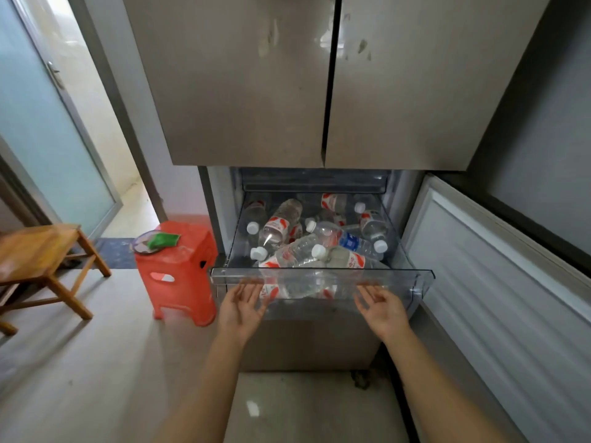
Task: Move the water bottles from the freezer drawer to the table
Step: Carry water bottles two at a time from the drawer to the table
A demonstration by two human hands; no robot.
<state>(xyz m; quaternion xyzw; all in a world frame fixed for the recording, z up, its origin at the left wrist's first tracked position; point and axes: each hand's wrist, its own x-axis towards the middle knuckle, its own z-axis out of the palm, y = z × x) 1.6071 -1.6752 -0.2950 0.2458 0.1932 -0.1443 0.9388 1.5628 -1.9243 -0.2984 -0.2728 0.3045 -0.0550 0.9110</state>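
Observation:
The clear plastic freezer drawer [323,274] is pulled out below the two closed fridge doors. Several water bottles lie piled inside it, most with red-and-white labels [275,227] and one with a blue label [350,241]. My left hand [241,306] is just below the drawer's front lip at the left, palm up, fingers relaxed. My right hand [382,310] is in the same pose at the right. Both hands hold nothing; whether the fingertips touch the lip I cannot tell.
The freezer door [499,276] stands swung open at the right. A red plastic stool [179,270] with a plate and a green cloth stands left of the drawer. A wooden table [38,251] is at the far left, near a doorway.

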